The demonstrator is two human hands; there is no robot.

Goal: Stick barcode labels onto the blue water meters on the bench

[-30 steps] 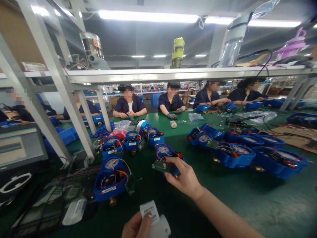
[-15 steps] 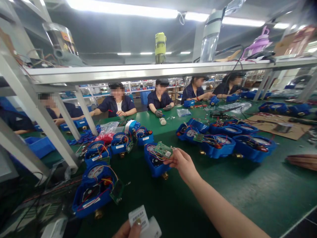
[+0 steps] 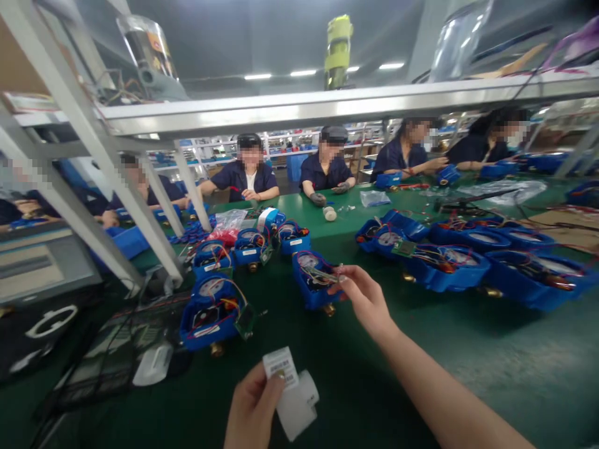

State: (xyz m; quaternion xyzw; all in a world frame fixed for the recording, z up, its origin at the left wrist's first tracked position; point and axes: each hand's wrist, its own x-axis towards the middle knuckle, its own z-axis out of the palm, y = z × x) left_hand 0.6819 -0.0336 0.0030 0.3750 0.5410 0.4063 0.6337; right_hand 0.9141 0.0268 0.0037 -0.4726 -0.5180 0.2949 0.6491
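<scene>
My left hand pinches a white barcode label between thumb and fingers, with a pale backing strip hanging below it. Farther forward, my right hand grips a circuit board by its right end; the board is now seen nearly edge-on. Thin coloured wires run from it into an open blue housing, which has a round disc inside and a brass fitting at its front. To the left stands another open blue housing, with a green circuit board hanging out on wires.
More blue housings stand at the right, and several others at the back left. A white computer mouse lies at left. Metal posts carry a shelf with bottles. Co-workers sit across the green table.
The circuit board in my right hand has tilted from face-on to nearly edge-on. My left hand has come further into view with the label. The camera view has turned left and down.
</scene>
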